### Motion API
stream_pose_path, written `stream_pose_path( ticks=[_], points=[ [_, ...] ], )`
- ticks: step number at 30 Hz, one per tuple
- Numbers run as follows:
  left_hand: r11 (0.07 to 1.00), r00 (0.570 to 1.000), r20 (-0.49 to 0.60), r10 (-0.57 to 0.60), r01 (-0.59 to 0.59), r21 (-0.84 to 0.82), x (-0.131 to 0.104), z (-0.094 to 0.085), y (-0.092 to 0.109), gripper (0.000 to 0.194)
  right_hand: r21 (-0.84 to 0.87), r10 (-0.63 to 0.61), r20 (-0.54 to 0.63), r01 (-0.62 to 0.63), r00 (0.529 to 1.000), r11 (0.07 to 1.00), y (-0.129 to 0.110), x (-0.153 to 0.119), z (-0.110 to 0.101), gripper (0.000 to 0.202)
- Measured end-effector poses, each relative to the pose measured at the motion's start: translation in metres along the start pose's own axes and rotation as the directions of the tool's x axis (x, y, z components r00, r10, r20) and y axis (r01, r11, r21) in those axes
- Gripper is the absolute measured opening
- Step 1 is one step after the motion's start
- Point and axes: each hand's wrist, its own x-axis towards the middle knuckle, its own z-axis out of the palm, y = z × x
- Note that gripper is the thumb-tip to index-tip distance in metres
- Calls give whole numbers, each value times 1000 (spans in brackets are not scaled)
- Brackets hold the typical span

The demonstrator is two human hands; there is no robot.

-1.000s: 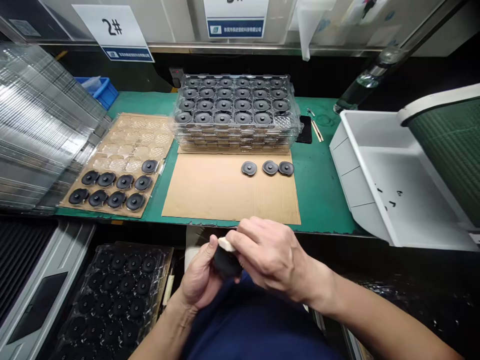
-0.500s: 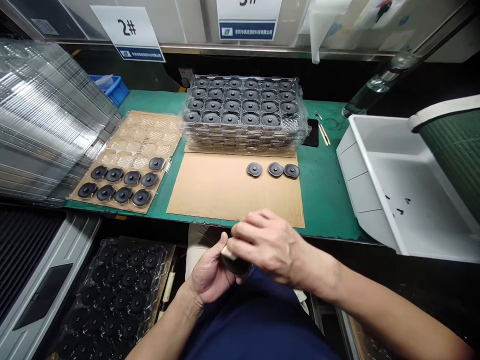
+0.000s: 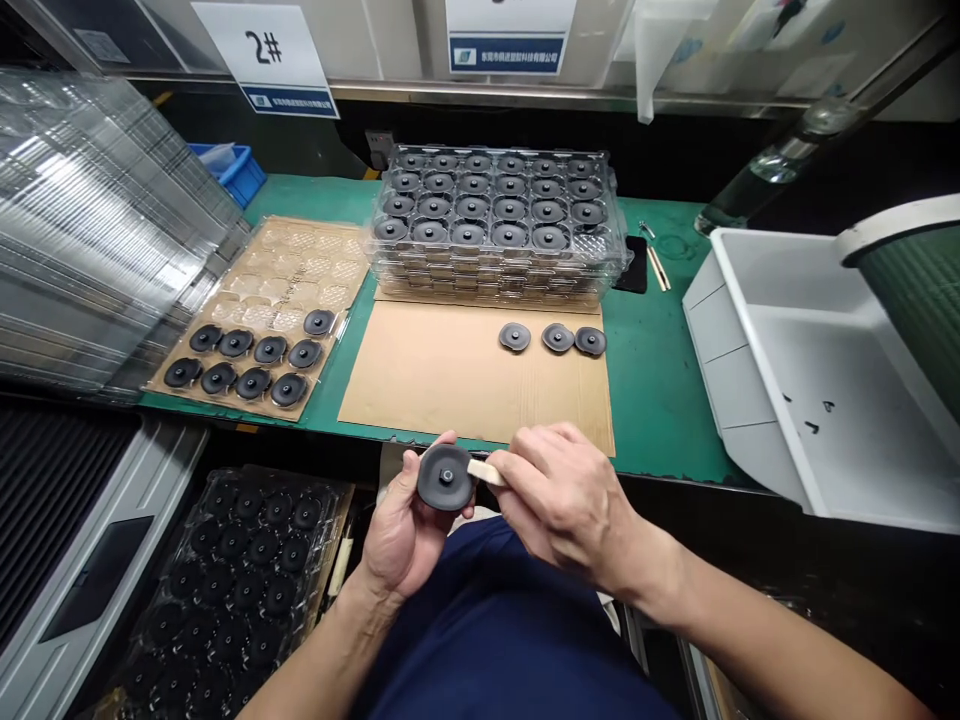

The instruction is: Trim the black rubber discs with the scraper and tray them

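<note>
A round black plastic part (image 3: 444, 490) with a small raised hub is gripped at its edge by my left hand (image 3: 401, 530), its face turned up toward me. My right hand (image 3: 559, 495) is closed around a pale, flat-ended stick (image 3: 486, 472), whose tip meets or nearly meets the part's right rim. Most of the stick is hidden in my fingers. Beyond my hands, a cardboard sheet (image 3: 420, 370) carries three like parts, one lone disc (image 3: 514, 337) and a pair (image 3: 574, 340) side by side.
Stacked clear trays (image 3: 495, 270) of black parts stand at the back. A partly filled tray (image 3: 262, 290) lies left, beside piled empty trays (image 3: 112, 230). A grey bin (image 3: 757, 400) with small black scraps sits right. Another full tray (image 3: 232, 570) is low at left.
The black part has tilted to face up and moved slightly left with my left hand. My right hand has shifted right, uncovering the part and the stick's end.
</note>
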Motion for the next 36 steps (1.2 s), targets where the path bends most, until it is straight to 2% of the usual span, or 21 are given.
stream_pose_path(
  ticks=[2,5,7,8,12,14,16,18,21,23,24,26,28,30,31,33,36],
  points=[
    [998,998,22,-56,55,26,1,-2,-2,48,-13,-5,-12,5,1000,1000,-1,0,1,24],
    [978,973,97,-209,206,38,4,-1,-7,40,-28,-115,-10,115,993,993,-1,8,-1,25],
    [965,955,135,-263,262,26,6,1,-8,39,-25,-165,7,165,986,986,-1,12,-2,25],
    [969,961,132,-245,245,19,7,1,-7,39,-23,-150,7,150,989,988,-1,13,-2,25],
    [998,998,43,-55,53,46,8,-2,1,44,-3,35,-4,-35,999,999,-1,6,1,25],
    [993,996,44,-77,73,89,9,-6,3,48,6,58,21,-58,998,998,1,2,3,24],
    [981,983,73,-167,158,114,12,-8,2,45,7,-1,57,1,998,1000,5,3,3,21],
    [959,955,126,-270,256,118,15,-9,-2,42,7,-110,88,110,990,994,9,10,0,16],
    [930,910,194,-367,352,104,19,-6,-7,34,28,-299,136,298,945,954,13,25,-6,12],
    [929,906,204,-370,360,85,20,-4,-8,23,57,-395,161,391,904,919,13,33,-9,12],
    [936,915,199,-352,346,67,20,-4,-6,20,59,-416,160,412,895,909,13,35,-9,12],
    [968,955,159,-250,251,13,19,-5,-2,20,22,-339,104,339,935,941,10,34,-6,12],
    [998,994,90,-63,65,-20,18,-7,4,27,28,-144,24,143,989,989,6,29,0,17],
    [994,993,48,112,-112,2,17,-10,10,40,121,37,16,-38,999,992,1,21,9,22],
    [987,986,51,160,-162,25,17,-11,13,45,163,84,34,-88,996,983,-1,17,13,22],
    [979,979,68,190,-194,58,17,-13,16,49,176,112,61,-122,992,977,-3,11,20,20],
    [983,986,76,150,-158,98,18,-13,18,50,99,88,74,-95,993,991,-3,9,20,20]
  ],
)
